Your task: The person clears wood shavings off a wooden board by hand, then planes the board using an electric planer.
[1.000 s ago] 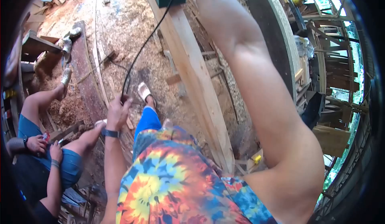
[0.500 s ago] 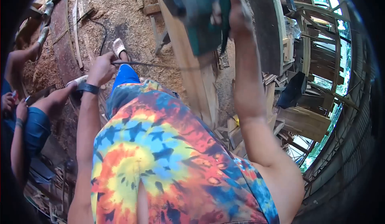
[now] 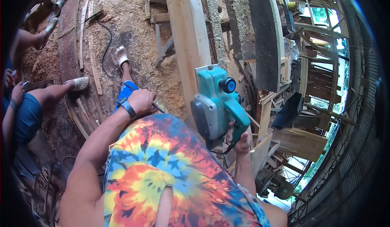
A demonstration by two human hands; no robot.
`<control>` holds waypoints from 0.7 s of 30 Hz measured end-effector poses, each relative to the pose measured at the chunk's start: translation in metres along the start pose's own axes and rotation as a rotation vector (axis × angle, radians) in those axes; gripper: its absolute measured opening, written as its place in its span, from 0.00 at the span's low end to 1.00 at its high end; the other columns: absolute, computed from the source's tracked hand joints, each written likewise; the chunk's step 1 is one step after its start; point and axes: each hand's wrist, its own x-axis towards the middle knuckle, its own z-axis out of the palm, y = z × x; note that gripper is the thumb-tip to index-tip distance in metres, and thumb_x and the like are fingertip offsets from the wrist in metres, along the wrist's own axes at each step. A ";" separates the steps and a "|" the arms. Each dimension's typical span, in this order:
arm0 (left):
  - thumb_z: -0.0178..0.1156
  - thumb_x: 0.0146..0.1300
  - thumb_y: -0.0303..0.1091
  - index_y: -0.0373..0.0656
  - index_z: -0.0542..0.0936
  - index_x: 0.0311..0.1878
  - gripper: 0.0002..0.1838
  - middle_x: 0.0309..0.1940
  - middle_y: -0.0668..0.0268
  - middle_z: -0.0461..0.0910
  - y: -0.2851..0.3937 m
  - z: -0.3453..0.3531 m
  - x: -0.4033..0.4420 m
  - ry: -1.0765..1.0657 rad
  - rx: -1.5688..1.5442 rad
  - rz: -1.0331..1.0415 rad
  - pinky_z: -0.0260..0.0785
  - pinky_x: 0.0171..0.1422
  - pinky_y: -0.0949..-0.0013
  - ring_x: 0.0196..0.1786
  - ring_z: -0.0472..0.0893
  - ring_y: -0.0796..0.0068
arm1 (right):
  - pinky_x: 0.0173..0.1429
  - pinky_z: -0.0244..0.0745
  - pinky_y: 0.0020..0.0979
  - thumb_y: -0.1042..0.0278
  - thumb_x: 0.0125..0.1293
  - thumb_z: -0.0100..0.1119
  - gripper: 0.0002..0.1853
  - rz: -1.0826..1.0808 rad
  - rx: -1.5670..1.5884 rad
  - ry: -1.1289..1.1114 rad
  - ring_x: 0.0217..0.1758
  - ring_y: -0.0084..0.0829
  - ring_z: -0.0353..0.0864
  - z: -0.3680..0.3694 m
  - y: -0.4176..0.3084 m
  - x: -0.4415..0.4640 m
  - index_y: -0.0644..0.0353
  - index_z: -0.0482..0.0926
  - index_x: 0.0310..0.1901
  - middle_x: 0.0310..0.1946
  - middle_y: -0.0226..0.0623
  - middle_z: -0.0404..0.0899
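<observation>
Teal electric hand planer with a round black front knob (image 3: 217, 99) lay near the centre of view, over the near end of a long, pale, square-edged wooden beam (image 3: 187, 32) that ran off toward eleven o'clock; contact between sole and wood could not be confirmed. Right hand (image 3: 242, 142), at five o'clock of the planer: fingers wrapped around its rear handle, thumb visible on the near side. Left hand (image 3: 142, 100), at nine o'clock: fingers curled closed around a thin black power cord (image 3: 159, 108), held clear of the beam. Progress: exposed beam faces looked pale and fairly even, so surfacing was judged at least partly done; the stretch hidden beneath the planer could not be read, nor could how much was left or whether the motor ran. Farther out, a dark, wide wooden slab with a pale edge (image 3: 264, 36) stood at one o'clock. Curled tan shavings (image 3: 134, 7) covered the floor between ten and eleven. A seated co-worker in blue shorts (image 3: 30, 117) was at nine, well apart from the planer.
</observation>
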 end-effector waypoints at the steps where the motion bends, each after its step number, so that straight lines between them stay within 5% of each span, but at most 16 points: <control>1: 0.64 0.54 0.36 0.39 0.80 0.37 0.11 0.32 0.46 0.84 -0.007 0.002 0.002 0.005 0.013 -0.006 0.78 0.43 0.46 0.39 0.85 0.44 | 0.24 0.70 0.28 0.19 0.57 0.59 0.51 -0.003 0.005 -0.008 0.17 0.25 0.72 0.001 -0.002 0.006 0.73 0.72 0.54 0.17 0.33 0.72; 10: 0.64 0.52 0.34 0.41 0.79 0.34 0.09 0.28 0.49 0.83 -0.055 -0.050 0.026 0.198 -0.006 -0.031 0.75 0.42 0.44 0.37 0.84 0.44 | 0.25 0.72 0.29 0.27 0.69 0.51 0.43 -0.111 -0.006 -0.109 0.17 0.25 0.71 0.054 -0.067 0.126 0.72 0.72 0.54 0.18 0.33 0.73; 21: 0.63 0.53 0.31 0.43 0.82 0.39 0.09 0.34 0.51 0.84 -0.101 -0.119 0.041 0.315 -0.071 -0.205 0.76 0.46 0.48 0.43 0.84 0.48 | 0.25 0.73 0.32 0.32 0.74 0.48 0.35 -0.233 -0.006 -0.212 0.16 0.26 0.71 0.167 -0.198 0.393 0.67 0.73 0.48 0.18 0.33 0.71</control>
